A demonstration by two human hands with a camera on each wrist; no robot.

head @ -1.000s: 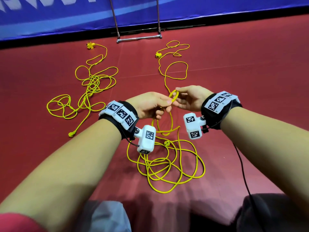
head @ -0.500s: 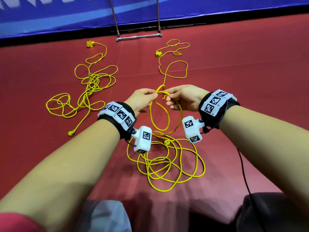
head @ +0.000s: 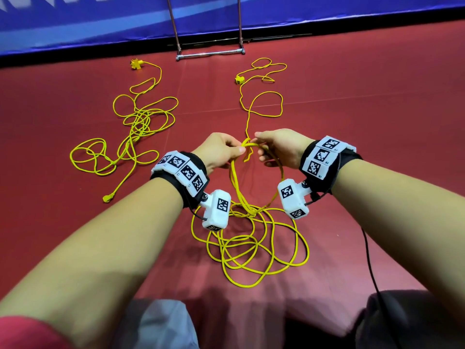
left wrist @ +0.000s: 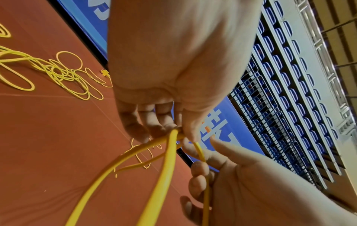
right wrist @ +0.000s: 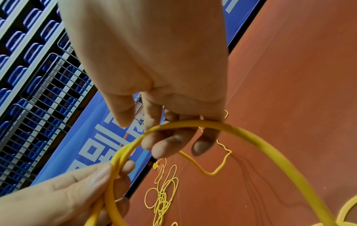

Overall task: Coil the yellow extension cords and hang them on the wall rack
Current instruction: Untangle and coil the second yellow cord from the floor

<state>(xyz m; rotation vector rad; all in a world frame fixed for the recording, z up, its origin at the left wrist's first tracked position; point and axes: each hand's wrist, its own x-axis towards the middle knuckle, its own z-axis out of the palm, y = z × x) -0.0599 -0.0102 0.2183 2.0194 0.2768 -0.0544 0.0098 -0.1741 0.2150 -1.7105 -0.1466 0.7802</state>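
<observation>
One yellow extension cord (head: 251, 248) lies in loose loops on the red floor in front of me. Its far end runs to a yellow socket (head: 239, 79). My left hand (head: 239, 153) pinches the top of a coil (head: 235, 187) of about two loops hanging between my hands. My right hand (head: 260, 152) curls its fingers round the same cord just to the right. In the left wrist view the fingers (left wrist: 170, 126) pinch the strands (left wrist: 168, 160). The right wrist view has the cord (right wrist: 193, 122) arching across my right fingers (right wrist: 164, 145). A second yellow cord (head: 136, 127) lies tangled at the left.
A metal rack base bar (head: 210, 53) stands at the blue banner wall (head: 100, 21) ahead; a wire grid (left wrist: 260, 122) rises above it. The second cord's socket (head: 136, 64) and plug (head: 108, 198) lie on the floor. A black cable (head: 370, 260) trails from my right wrist.
The small loop between my hands has grown into a wide hanging coil. Both hands have lifted slightly and moved a little apart, drawing more cord up from the floor pile.
</observation>
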